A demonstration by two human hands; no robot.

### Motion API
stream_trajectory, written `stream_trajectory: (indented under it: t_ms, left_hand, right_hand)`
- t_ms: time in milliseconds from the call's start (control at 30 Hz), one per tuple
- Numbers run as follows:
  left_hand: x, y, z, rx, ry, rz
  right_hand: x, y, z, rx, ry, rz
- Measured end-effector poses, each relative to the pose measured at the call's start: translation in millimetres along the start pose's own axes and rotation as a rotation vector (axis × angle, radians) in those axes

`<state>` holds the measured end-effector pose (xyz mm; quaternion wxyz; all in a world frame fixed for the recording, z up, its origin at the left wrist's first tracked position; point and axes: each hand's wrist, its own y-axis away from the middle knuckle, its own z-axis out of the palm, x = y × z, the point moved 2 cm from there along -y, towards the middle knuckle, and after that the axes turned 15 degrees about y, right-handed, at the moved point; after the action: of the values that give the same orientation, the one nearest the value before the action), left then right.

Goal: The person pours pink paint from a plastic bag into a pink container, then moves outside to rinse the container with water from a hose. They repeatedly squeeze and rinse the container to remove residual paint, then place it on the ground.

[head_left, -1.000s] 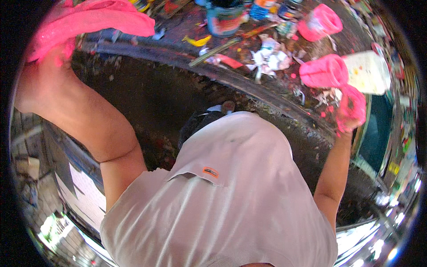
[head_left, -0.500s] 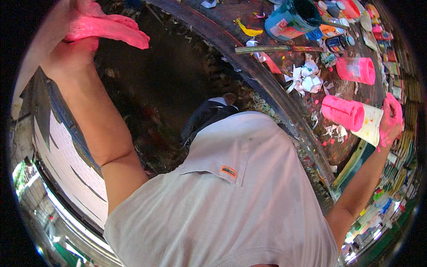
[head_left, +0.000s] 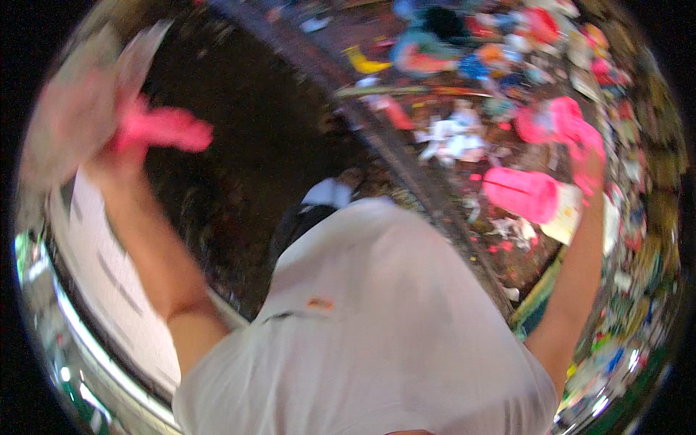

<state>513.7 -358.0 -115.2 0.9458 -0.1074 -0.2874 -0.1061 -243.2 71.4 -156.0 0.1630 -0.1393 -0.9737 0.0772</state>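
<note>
At the far left, my left hand [head_left: 123, 159] is blurred and stained pink. It is closed around a limp, wet-looking pink piece [head_left: 177, 129] whose end sticks out to the right; what it is made of I cannot tell. Behind that hand rises a greyish sheet-like thing [head_left: 72, 109]. On the right, my pink-smeared right hand [head_left: 586, 148] is over the end of a pink jar [head_left: 533, 125] lying on its side. Motion blur hides whether the fingers grip it. A second pink jar [head_left: 518, 194] lies nearer, beside a stained cream container [head_left: 564, 216].
On the dark work surface lie crumpled white paper [head_left: 457, 138], a paint-stained stick [head_left: 384, 91] and a yellow scrap [head_left: 365, 61]. A large teal paint jar [head_left: 428, 51] stands farther back among smaller pots. The surface's raised edge [head_left: 377, 138] runs diagonally beside the dark floor.
My right hand has moved from beside the cream container to the farther pink jar. My left hand, with the pink piece, sits lower in view. The whole view has shifted and blurred.
</note>
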Motion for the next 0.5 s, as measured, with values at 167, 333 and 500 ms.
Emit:
stream_trajectory:
  t_ms: [167, 333, 500]
  left_hand:
    - [20.2, 40.3, -21.1, 0.017, -0.137, 0.064]
    - [13.6, 56.7, -25.7, 0.314, -0.252, 0.179]
    - [31.5, 42.6, -64.8, 0.215, -0.243, 0.102]
  right_hand:
    - [-16.2, 6.7, -0.6, 0.068, -0.062, 0.051]
    - [-10.4, 22.3, -7.5, 0.120, -0.013, 0.039]
    - [9.7, 25.8, -26.9, 0.364, 0.146, 0.004]
